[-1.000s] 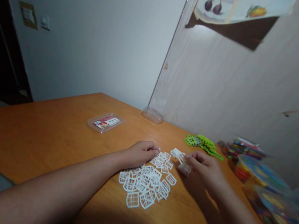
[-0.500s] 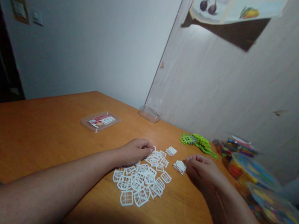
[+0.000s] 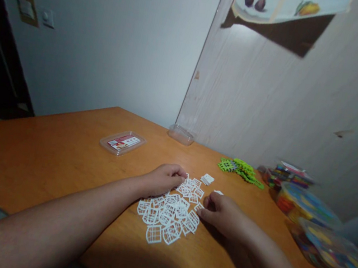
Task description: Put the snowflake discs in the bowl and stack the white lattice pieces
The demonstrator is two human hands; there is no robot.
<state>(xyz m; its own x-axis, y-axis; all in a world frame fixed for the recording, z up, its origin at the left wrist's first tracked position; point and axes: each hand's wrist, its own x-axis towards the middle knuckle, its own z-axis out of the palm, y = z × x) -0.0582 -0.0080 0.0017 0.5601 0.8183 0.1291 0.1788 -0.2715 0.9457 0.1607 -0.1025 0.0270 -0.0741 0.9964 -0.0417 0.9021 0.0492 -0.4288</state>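
Observation:
A loose pile of white toy window frames (image 3: 169,210), flat pieces with lattice bars, lies on the table. My left hand (image 3: 167,181) rests at the pile's far left edge, fingers curled together; whatever may be in them is hidden. On the other side, my right hand (image 3: 225,214) has its thumb and forefinger closed at a single white window frame (image 3: 199,207), partly covering it. Behind its knuckles shows the top of a small stack of white frames (image 3: 218,192), mostly hidden. Another neat stack (image 3: 207,179) lies just beyond the pile.
On the orange wooden table (image 3: 70,148) lie a clear lid with a label (image 3: 124,142) and a clear tub (image 3: 181,135) by the wall. Green and grey toy pieces (image 3: 241,169) lie at the back right. Containers of colourful pieces (image 3: 307,206) line the right side.
My right hand has moved left and nearer, from beside the small stack to the single frame at the pile's right edge. My left hand has stayed nearly in place.

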